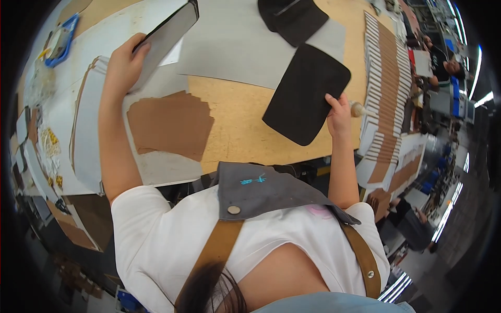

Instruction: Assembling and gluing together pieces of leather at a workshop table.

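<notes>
My left hand [127, 63], reaching to the far left of the table, is closed on the edge of a stiff grey panel with a black border [166, 44], which stands tilted. In my right hand [338, 110] is a flat black panel with rounded corners [308, 94], pinched at its right edge between thumb and fingers and held above the wooden table. Beyond it lie more black pieces [300, 23] on a large grey sheet [229, 44]. Brown sheets [169, 125] lie in an uneven stack between my forearms.
Rows of overlapping brown-and-white pieces [389, 78] line the right side. A small round-topped bottle [358, 109] stands near my right wrist. Grey panels [87, 125] are piled left of my left forearm, with a blue tray [67, 41] farther off. Other people [450, 68] work at the right.
</notes>
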### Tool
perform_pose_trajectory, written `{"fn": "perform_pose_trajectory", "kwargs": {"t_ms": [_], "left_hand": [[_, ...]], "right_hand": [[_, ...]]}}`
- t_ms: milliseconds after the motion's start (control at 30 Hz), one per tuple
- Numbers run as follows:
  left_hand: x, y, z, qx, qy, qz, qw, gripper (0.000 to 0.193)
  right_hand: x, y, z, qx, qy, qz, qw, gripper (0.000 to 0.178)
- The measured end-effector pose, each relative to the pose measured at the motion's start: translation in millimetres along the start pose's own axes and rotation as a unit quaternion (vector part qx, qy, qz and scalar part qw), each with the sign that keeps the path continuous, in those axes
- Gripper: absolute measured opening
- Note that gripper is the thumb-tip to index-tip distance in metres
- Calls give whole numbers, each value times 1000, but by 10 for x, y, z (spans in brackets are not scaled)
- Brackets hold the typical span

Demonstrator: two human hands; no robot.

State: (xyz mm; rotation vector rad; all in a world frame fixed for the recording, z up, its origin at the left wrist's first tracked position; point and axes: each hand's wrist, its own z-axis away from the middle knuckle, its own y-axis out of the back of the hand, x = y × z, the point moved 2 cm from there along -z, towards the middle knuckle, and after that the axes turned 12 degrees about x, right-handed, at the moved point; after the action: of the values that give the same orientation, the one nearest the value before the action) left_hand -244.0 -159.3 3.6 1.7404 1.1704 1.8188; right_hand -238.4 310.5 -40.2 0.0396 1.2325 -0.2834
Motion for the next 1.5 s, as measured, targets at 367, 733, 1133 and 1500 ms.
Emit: {"fn": "perform_pose_trajectory", "kwargs": {"t_ms": [367,733,1133,1500], "left_hand": [[1709,-1560,1046,-230,-187,200,934,57],[1879,-1551,829,-476,124,441,751,39],[2309,-1110,1262,-270,-130,240,923,16],[2386,-937,1431,-173,-252,199,931,15]], "right_hand": [[-659,310,1207,90,411,398,815,35],[-85,26,1682,-152,589,441,660,25],[-698,-269,1201,6,499,253,829,12],[-682,-369,1154,47,553,273,786,5]]}}
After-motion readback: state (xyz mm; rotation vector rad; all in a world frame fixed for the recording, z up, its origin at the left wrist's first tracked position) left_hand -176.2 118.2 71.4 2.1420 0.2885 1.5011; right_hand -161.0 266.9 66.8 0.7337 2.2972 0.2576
